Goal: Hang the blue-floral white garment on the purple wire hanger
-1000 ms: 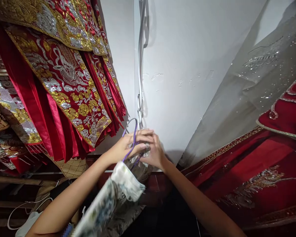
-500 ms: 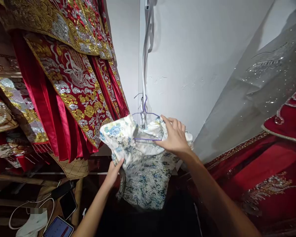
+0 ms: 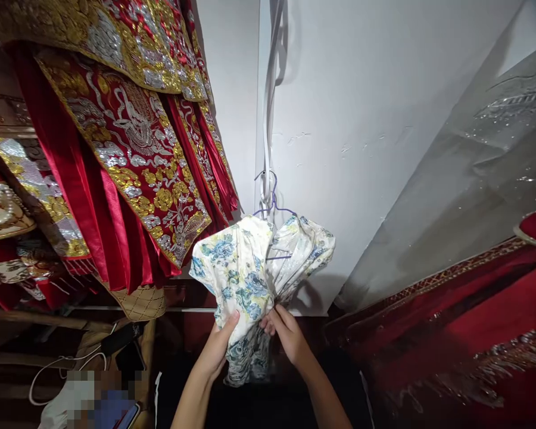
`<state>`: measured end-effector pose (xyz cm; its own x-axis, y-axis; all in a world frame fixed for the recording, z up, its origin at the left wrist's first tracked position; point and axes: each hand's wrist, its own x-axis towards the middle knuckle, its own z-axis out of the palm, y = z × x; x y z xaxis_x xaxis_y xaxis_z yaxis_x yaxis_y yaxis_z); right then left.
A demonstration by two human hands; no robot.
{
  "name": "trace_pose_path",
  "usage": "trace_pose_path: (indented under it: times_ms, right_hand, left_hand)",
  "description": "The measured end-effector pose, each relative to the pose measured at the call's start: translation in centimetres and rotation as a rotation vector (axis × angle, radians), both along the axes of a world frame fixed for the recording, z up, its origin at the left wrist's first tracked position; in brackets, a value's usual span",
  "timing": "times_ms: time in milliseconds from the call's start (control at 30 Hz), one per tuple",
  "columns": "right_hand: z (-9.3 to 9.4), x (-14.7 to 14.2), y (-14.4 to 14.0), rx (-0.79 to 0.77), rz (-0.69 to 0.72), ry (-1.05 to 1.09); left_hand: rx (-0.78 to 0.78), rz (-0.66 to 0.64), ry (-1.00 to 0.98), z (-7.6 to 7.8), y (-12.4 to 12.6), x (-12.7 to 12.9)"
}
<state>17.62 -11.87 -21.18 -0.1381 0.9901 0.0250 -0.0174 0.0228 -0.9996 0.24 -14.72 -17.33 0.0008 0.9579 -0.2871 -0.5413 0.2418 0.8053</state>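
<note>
Floral dress (image 3: 239, 271) on purple hanger (image 3: 273, 202), both hands' grip.

The floral dress (image 3: 245, 280) hangs from a purple hanger (image 3: 273, 205), and the hanger hooks onto a pale strap (image 3: 268, 119) that runs down the white wall (image 3: 361, 119); nothing flat bears it. At lower left a low wooden counter (image 3: 49, 322), dim and partly hidden, carries a white cable (image 3: 58, 366), a dark phone (image 3: 129, 357) and what may be a second, lit phone (image 3: 127, 414) at the bottom edge, beside a blurred patch. A quilted beige cushion (image 3: 140, 304) rests against its upper rail, under the red embroidered robes (image 3: 129, 149).
</note>
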Motion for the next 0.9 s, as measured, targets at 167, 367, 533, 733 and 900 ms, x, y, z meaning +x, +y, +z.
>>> trace_pose_path:
  times_ms: [167, 367, 533, 733, 900]
  right_hand:
    - [2.4, -0.4, -0.2, 0.053, 0.063, -0.004]
    - [3.1, -0.4, -2.0, 0.063, 0.045, 0.05]
    - [2.2, 1.1, -1.8, -0.048, -0.019, 0.034]
    - [2.3, 1.2, -2.0, -0.097, 0.052, -0.018]
    - [3.1, 2.3, -2.7, -0.094, 0.102, 0.009]
  left_hand:
    - [-0.089, -0.025, -0.022, 0.9, -1.5, 0.3]
    - [-0.03, 0.034, 0.14, 2.6, -3.1, 0.6]
    - [0.243, 0.39, 0.699, 1.2, -1.8, -0.8]
    - [0.782, -0.06, 1.237, 0.7, -1.0, 1.6]
    - [0.829, -0.332, 1.269, 0.9, 0.8, 3.2]
